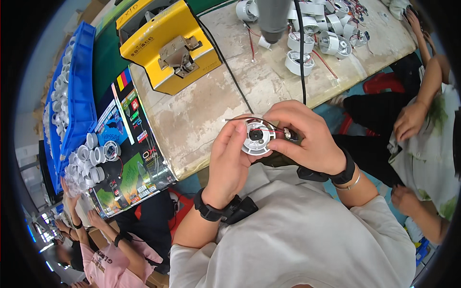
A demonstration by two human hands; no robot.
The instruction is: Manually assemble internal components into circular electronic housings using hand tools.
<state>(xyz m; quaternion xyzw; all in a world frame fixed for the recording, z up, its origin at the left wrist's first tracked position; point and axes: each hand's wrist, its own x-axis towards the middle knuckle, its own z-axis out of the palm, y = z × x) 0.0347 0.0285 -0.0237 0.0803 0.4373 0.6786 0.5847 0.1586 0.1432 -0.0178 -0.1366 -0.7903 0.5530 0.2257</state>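
Observation:
Close in front of my body, a white round plastic housing (250,145) is held between both hands. It has a spoked ring, a dark centre, and thin red and black wires across its face. My left hand (227,161) is closed around its left side, with the thumb along the rim. From the right, my right hand (314,139) grips it, thumb at the lower rim and index finger at the top. The wires lead to a small dark part with a pale connector (288,134) between that thumb and index finger; whether it is pinched I cannot tell.
A yellow machine (169,48) with a metal fixture stands on the worn table (192,115). White wired housings (298,62) lie at the far right, beside a hanging grey tool (273,19) and black cable. Left are a blue bin (81,86) and white rings (86,163). People sit on both sides.

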